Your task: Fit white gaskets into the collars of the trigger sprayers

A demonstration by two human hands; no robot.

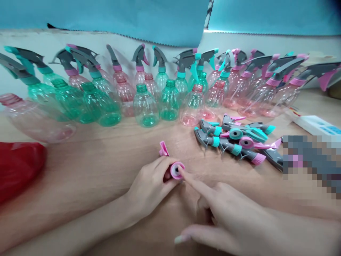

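Note:
My left hand is closed around a spray trigger head with a pink collar. Its round opening with a dark central hole faces me, and a pink lever sticks up past my knuckles; the rest of its body is hidden by my fingers. My right hand holds nothing: the index finger is stretched out with its tip at the collar's opening, the thumb is held apart and the other fingers are curled. To the right lies a pile of loose trigger heads, grey with teal or pink parts.
Across the table, capless green bottles and pink bottles stand before a row of bottles with trigger heads fitted. A red object lies at left, a white box at right. A pixelated patch covers the right edge.

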